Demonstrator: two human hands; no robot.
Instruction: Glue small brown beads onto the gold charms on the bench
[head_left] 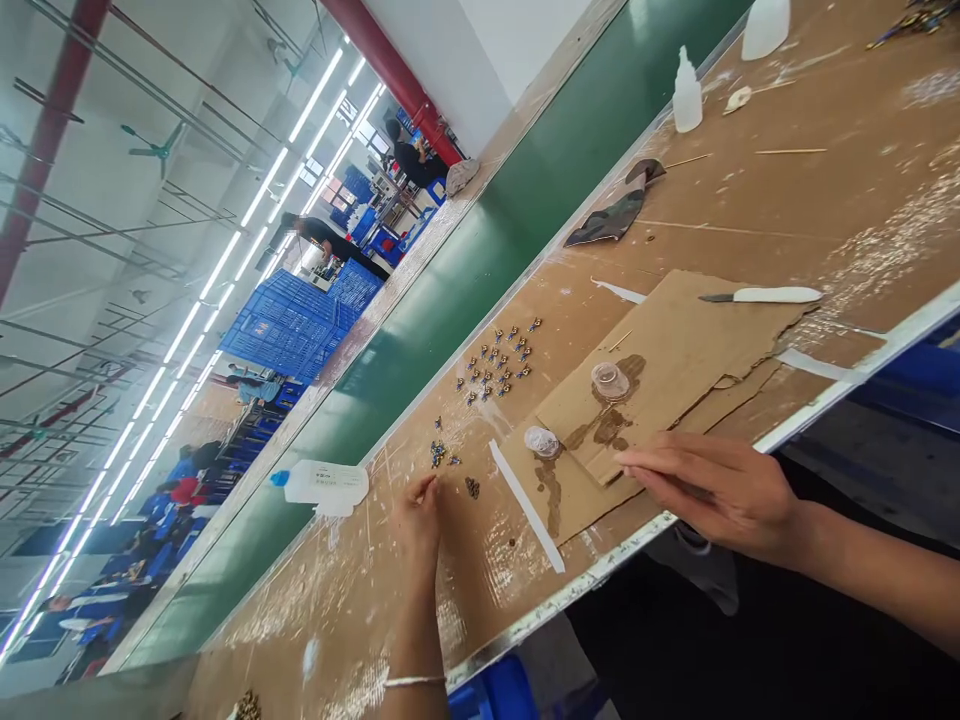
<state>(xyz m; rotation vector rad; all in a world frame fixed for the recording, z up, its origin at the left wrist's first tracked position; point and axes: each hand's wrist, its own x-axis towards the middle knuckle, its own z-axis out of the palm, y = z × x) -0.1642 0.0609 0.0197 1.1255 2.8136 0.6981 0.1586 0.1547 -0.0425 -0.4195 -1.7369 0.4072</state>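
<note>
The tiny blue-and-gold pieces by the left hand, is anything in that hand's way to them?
Nothing visible stands between the left hand and the nearest tiny blue-and-gold pieces; only a little brown tabletop shows there. The small dark brownish cluster lies off to one side.

small pieces (437,454): blue-and-gold | cardboard (701,345): brown | knife handle (778,295): white | cloth (613,217): camouflage | belt (487,255): green | bottle cap (280,479): blue

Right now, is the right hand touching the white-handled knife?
Apart. The head view shows the knife lying on the cardboard, with a plain gap between it and the right hand.
</note>
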